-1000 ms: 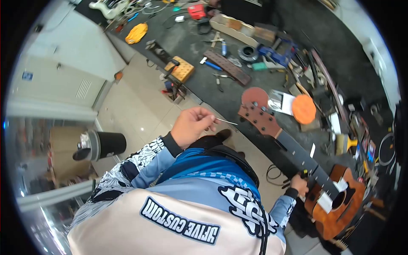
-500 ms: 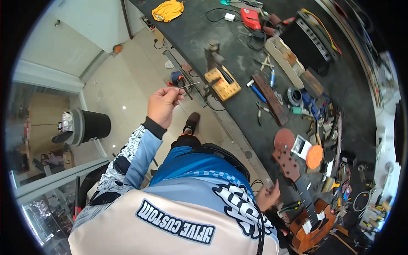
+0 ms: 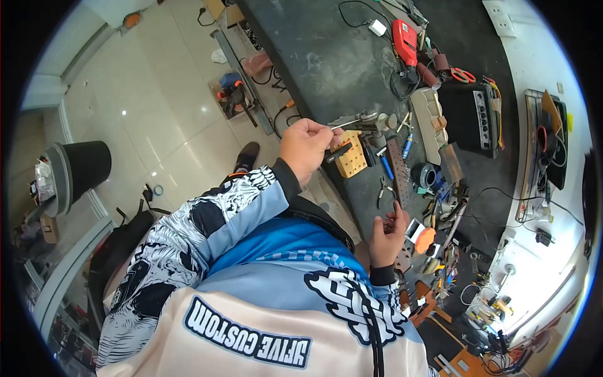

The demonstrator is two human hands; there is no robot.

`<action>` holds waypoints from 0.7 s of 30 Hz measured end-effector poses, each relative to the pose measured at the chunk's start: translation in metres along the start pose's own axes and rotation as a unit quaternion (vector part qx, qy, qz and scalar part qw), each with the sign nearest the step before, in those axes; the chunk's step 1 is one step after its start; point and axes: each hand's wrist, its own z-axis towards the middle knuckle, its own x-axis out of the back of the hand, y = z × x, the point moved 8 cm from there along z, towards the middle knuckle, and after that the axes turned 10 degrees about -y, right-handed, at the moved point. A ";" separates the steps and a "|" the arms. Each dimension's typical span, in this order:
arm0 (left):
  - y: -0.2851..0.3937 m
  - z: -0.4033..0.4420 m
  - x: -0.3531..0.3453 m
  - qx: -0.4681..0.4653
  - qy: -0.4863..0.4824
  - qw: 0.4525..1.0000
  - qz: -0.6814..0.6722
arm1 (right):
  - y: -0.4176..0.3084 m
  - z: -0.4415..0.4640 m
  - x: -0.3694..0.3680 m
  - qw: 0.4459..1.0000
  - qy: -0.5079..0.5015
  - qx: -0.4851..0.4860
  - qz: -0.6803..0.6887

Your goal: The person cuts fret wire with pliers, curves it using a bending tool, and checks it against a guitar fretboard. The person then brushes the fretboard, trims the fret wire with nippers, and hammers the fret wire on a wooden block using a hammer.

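My left hand (image 3: 306, 147) is pinched on a thin metal rod (image 3: 345, 124), which points up and right over the bench edge. Just past the rod's far end is a blurred metal fixture (image 3: 380, 120) on the bench; whether they touch I cannot tell. Below the rod stands a yellow block with holes (image 3: 352, 160), with a dark-handled tool on it. My right hand (image 3: 387, 237) hovers at the bench edge, index finger stretched out and thumb apart, holding nothing visible. Close to its fingertips lie pliers (image 3: 384, 191) and a blue-handled hammer (image 3: 385, 164).
Along the dark bench (image 3: 314, 56) are a red power tool (image 3: 405, 43), a black amplifier (image 3: 465, 119), an orange disc (image 3: 425, 240) and many loose tools. A guitar (image 3: 422, 295) is partly hidden beyond my right sleeve. A black bin (image 3: 88, 166) stands on the tiled floor.
My left hand has moved right with the metal rod, from over the floor to over the bench edge. My right hand has risen from beside my waist toward the pliers. The view has shifted.
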 end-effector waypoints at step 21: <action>-0.008 -0.005 -0.015 -0.014 0.063 0.998 0.003 | -0.003 0.097 -0.042 0.992 -0.087 0.076 -0.044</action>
